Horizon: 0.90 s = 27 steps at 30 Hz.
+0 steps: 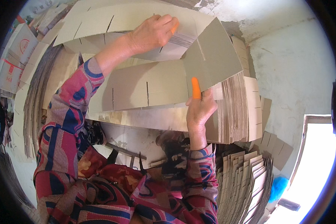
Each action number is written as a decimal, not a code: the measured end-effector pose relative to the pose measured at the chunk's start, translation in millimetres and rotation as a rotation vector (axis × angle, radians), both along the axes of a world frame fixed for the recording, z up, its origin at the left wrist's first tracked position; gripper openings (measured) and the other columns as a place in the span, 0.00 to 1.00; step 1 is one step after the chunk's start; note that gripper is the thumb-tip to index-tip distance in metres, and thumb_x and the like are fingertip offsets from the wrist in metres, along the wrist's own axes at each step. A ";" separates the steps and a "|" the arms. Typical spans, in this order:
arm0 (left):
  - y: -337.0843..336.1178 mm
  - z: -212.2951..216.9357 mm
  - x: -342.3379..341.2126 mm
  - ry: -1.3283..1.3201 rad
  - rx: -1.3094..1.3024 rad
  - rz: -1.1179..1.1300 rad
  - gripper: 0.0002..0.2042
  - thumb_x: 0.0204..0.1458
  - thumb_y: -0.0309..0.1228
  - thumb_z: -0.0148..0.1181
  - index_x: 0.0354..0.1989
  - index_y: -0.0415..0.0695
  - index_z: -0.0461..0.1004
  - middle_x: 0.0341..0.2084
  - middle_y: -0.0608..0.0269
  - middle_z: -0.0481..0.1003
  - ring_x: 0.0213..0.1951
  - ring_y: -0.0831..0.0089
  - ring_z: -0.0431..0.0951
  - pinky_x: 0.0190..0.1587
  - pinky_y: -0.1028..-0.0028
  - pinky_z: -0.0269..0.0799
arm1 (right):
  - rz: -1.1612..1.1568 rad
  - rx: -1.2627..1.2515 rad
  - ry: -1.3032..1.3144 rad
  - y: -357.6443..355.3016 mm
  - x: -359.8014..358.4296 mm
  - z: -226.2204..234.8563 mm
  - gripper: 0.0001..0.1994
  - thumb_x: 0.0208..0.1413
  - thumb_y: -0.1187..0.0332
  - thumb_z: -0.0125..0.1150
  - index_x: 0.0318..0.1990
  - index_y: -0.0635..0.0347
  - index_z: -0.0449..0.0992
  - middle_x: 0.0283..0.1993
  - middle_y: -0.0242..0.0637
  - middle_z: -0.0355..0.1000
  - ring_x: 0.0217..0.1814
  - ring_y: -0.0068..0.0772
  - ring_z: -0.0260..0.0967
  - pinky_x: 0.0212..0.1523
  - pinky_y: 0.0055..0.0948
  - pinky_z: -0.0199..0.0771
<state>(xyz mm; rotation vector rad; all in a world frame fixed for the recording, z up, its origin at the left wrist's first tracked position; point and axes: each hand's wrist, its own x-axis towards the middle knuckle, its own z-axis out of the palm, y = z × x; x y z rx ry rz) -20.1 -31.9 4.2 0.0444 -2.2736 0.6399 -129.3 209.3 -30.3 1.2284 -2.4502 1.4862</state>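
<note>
Gripping a cardboard flap [217,53] with near right hand [201,109], beside a strip [149,84] stretching left; curling far left hand [153,33], cannot tell around what.

Pale wall [287,74] (patchy up top), bright opening [314,156], blue bundle [279,189]

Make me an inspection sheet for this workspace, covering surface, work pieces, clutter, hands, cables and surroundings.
Surface: pale wooden board, partly covered by cardboard.
Work pieces: slotted cardboard strip; greyish cardboard panel tilted at its right end.
Clutter: cardboard stack at right; packed sheets lower right; blue item; carton with red markings, left.
Hands: left hand curled by the upper cardboard, grip unclear; right hand holding the panel, orange cover on one finger.
Cables: nothing seen.
Surroundings: patchy pale wall; bright opening right.
</note>
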 end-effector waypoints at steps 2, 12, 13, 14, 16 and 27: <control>12.0 1.2 1.7 0.013 -0.021 -0.015 0.09 0.32 0.24 0.58 0.26 0.35 0.73 0.36 0.59 0.70 0.35 0.71 0.68 0.28 0.76 0.69 | 0.019 -0.029 0.012 0.5 0.0 -0.3 0.07 0.51 0.78 0.61 0.36 0.66 0.71 0.26 0.47 0.72 0.24 0.42 0.70 0.27 0.29 0.70; 83.2 19.1 32.0 -0.067 0.156 -0.087 0.14 0.29 0.24 0.57 0.28 0.29 0.74 0.39 0.52 0.72 0.36 0.66 0.69 0.33 0.72 0.71 | 0.031 0.125 0.214 5.1 13.9 33.6 0.10 0.47 0.84 0.53 0.39 0.68 0.68 0.31 0.56 0.72 0.32 0.61 0.71 0.30 0.42 0.72; 86.0 21.4 35.8 -0.074 0.176 -0.079 0.14 0.29 0.25 0.57 0.28 0.29 0.74 0.39 0.52 0.72 0.37 0.66 0.69 0.34 0.72 0.71 | 0.043 0.086 0.240 5.4 16.2 35.7 0.11 0.47 0.84 0.52 0.39 0.69 0.68 0.32 0.57 0.72 0.32 0.61 0.71 0.29 0.43 0.72; 86.8 22.8 38.4 -0.052 0.175 -0.078 0.14 0.29 0.24 0.57 0.27 0.29 0.74 0.39 0.52 0.71 0.37 0.66 0.70 0.34 0.71 0.71 | 0.040 0.131 0.222 7.1 19.3 40.3 0.11 0.46 0.85 0.52 0.39 0.69 0.68 0.33 0.57 0.71 0.33 0.61 0.71 0.29 0.43 0.72; 84.1 25.7 46.0 -0.013 0.171 -0.063 0.13 0.30 0.24 0.57 0.27 0.30 0.74 0.38 0.53 0.71 0.37 0.65 0.70 0.36 0.71 0.72 | 0.047 0.216 0.183 8.1 26.5 51.2 0.11 0.45 0.85 0.51 0.38 0.69 0.68 0.34 0.59 0.71 0.33 0.61 0.71 0.29 0.44 0.72; 113.5 45.7 70.3 -0.034 0.202 -0.213 0.14 0.36 0.25 0.58 0.34 0.30 0.73 0.38 0.52 0.72 0.36 0.64 0.71 0.35 0.69 0.73 | 0.077 0.236 0.358 8.0 34.9 57.2 0.09 0.44 0.83 0.52 0.35 0.67 0.67 0.25 0.58 0.70 0.28 0.61 0.71 0.28 0.47 0.71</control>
